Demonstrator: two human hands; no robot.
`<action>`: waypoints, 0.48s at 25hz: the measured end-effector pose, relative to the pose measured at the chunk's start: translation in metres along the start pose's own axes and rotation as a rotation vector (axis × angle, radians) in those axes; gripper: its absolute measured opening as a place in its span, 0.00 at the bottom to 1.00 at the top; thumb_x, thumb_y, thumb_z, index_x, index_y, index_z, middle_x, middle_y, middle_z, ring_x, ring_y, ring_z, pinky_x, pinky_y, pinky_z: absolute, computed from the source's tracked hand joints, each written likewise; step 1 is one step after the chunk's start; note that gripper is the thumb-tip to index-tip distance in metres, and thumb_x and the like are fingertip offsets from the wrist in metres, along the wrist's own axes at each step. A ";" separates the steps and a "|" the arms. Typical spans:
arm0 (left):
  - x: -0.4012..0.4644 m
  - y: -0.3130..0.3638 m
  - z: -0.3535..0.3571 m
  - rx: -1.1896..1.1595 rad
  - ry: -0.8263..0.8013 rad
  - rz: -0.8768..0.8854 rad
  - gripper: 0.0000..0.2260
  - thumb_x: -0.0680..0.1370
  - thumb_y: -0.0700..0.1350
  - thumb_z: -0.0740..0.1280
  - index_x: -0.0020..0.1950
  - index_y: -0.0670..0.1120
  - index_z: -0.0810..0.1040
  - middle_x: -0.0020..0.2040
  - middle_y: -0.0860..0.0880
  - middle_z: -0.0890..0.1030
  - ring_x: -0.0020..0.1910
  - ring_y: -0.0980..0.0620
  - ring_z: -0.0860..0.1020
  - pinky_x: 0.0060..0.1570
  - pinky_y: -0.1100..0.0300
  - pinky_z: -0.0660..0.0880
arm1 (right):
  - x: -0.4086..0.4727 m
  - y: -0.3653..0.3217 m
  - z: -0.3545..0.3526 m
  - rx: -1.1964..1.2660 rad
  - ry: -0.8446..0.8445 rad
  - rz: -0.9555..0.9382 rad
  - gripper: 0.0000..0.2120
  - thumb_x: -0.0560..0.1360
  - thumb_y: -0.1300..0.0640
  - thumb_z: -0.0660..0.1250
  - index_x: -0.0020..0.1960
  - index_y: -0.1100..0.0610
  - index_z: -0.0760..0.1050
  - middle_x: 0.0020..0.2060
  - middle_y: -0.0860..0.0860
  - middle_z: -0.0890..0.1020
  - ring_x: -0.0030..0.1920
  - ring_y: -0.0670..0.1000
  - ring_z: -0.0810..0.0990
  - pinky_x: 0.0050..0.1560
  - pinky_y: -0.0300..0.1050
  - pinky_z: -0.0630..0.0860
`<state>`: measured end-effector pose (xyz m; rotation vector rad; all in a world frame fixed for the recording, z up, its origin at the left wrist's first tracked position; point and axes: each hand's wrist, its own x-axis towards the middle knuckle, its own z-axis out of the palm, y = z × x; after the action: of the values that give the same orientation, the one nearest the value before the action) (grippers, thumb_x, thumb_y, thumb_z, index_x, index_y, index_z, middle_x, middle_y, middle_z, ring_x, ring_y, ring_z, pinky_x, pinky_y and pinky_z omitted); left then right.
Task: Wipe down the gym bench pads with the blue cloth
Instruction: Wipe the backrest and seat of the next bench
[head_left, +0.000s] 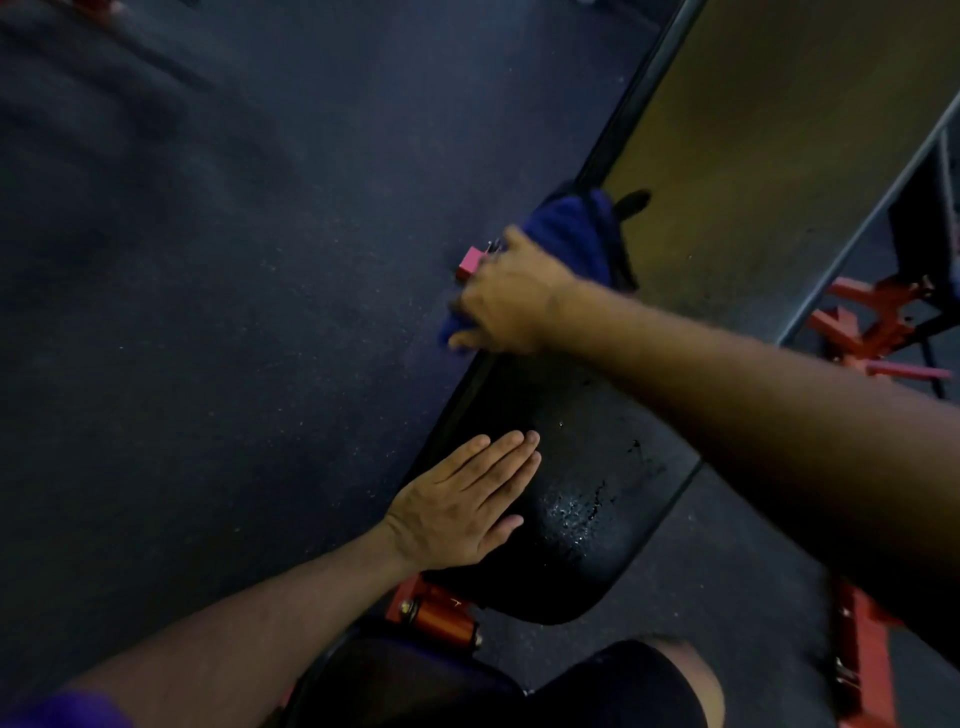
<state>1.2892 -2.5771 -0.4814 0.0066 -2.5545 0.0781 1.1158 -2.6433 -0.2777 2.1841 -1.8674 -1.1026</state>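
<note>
A long black bench pad (587, 467) runs from the lower middle up toward the upper right, with wet droplets on its near end. My left hand (462, 499) lies flat on the pad's near left side, fingers straight. My right hand (511, 296) presses the blue cloth (571, 234) onto the pad's far end, fingers spread over it; part of the cloth pokes out under the hand at the left edge. Whether the fingers curl round the cloth is hidden. A second dark pad (395, 680) shows at the bottom.
Red bench frame parts (431, 613) sit under the near end, and a red bracket (470, 262) juts out by the cloth. More red equipment (878, 322) stands at the right. Dark rubber floor (234, 260) fills the left; a yellowish panel (769, 156) lies upper right.
</note>
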 end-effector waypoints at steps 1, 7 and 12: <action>0.000 0.000 0.000 0.005 0.002 -0.003 0.32 0.84 0.58 0.59 0.82 0.39 0.60 0.82 0.40 0.59 0.82 0.44 0.58 0.79 0.49 0.59 | 0.001 0.025 -0.005 -0.014 0.000 0.065 0.27 0.79 0.33 0.52 0.65 0.50 0.74 0.59 0.54 0.80 0.62 0.55 0.77 0.68 0.60 0.60; 0.000 -0.001 0.001 0.006 0.006 0.002 0.32 0.84 0.58 0.59 0.82 0.39 0.60 0.82 0.40 0.59 0.82 0.44 0.58 0.79 0.49 0.59 | 0.002 0.018 0.006 -0.017 0.057 0.174 0.27 0.80 0.34 0.51 0.62 0.51 0.77 0.56 0.54 0.82 0.61 0.56 0.77 0.69 0.64 0.58; 0.002 0.000 -0.001 -0.018 -0.007 -0.008 0.31 0.82 0.57 0.61 0.80 0.40 0.62 0.80 0.40 0.62 0.80 0.44 0.60 0.80 0.49 0.56 | 0.000 -0.063 0.013 0.238 0.108 0.091 0.24 0.81 0.36 0.52 0.57 0.52 0.76 0.54 0.51 0.83 0.57 0.55 0.78 0.61 0.59 0.64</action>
<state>1.2877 -2.5769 -0.4798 0.0108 -2.5621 0.0524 1.1610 -2.6214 -0.3173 2.1981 -2.1209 -0.7659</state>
